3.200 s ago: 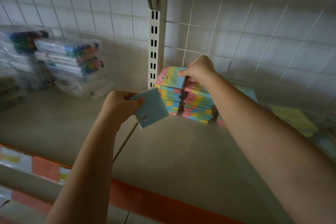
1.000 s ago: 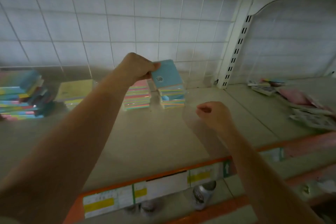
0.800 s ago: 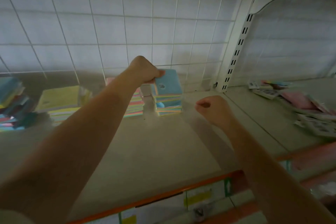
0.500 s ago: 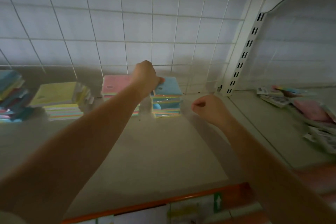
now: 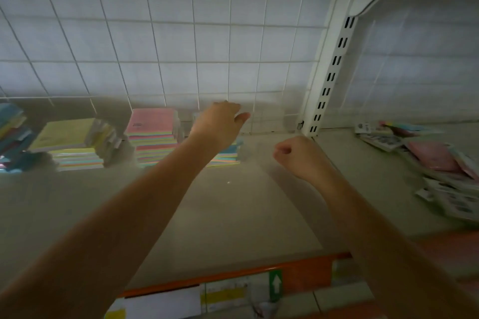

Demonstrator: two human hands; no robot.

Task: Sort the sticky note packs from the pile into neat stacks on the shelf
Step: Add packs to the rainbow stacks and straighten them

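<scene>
Since 0.5 s ago the blue pack went out of sight behind left hand (image 5: pixel 219 127), which is over the rightmost stack (image 5: pixel 228 155) on the shelf (image 5: pixel 233 215), fingers relaxed, grasping nothing visible. Right hand (image 5: pixel 298 154) clenched, empty. Pink-topped stack (image 5: pixel 153 134) just left; unsorted pile (image 5: pixel 440 163) far right.

head cam, looks fwd/down, close over shelf (image 5: pixel 233 215)
</scene>
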